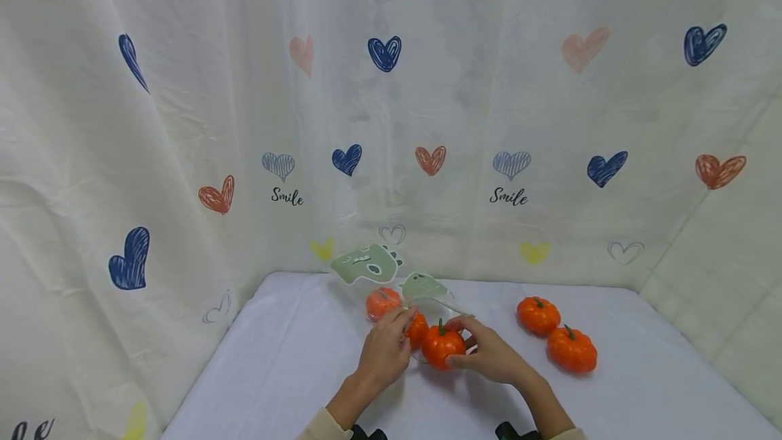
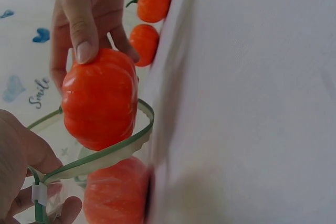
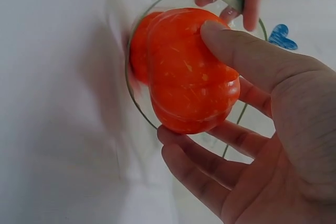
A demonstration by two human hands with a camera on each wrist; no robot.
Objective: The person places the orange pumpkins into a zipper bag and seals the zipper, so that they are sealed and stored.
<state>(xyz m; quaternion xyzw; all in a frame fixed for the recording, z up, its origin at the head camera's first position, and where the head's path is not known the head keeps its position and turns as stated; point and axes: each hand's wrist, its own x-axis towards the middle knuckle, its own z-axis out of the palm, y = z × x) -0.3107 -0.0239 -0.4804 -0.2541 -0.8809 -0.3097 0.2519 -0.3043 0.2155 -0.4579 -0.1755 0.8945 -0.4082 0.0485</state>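
The right hand (image 1: 491, 355) grips a small orange pumpkin (image 1: 442, 346) with the thumb across its top and the fingers curled beneath it, holding it at the green-rimmed mouth of a clear bag (image 1: 391, 294); in the right wrist view the pumpkin (image 3: 189, 72) sits just in front of the rim's hoop, with another orange pumpkin showing behind it inside the bag. The left hand (image 1: 385, 352) pinches the bag's green rim (image 2: 100, 156) between curled fingers, keeping the mouth spread; a small white tag on the rim shows beside its fingertips in the left wrist view. The bag lies on the white-covered bench (image 1: 275, 372) at about 12 o'clock from the hands, and it carries pale green dinosaur-shaped flaps (image 1: 365, 263) at its far end, with a further pumpkin (image 1: 382, 302) visible through the plastic. Two loose pumpkins (image 1: 538, 315) rest touching each other on the bench at roughly 2 o'clock from the right hand, well apart from the bag. The backdrop cloth (image 1: 183, 121) is printed with blue, red, pink and yellow hearts, and the word "Smile" (image 1: 287, 197) reads in black script at several spots on it.
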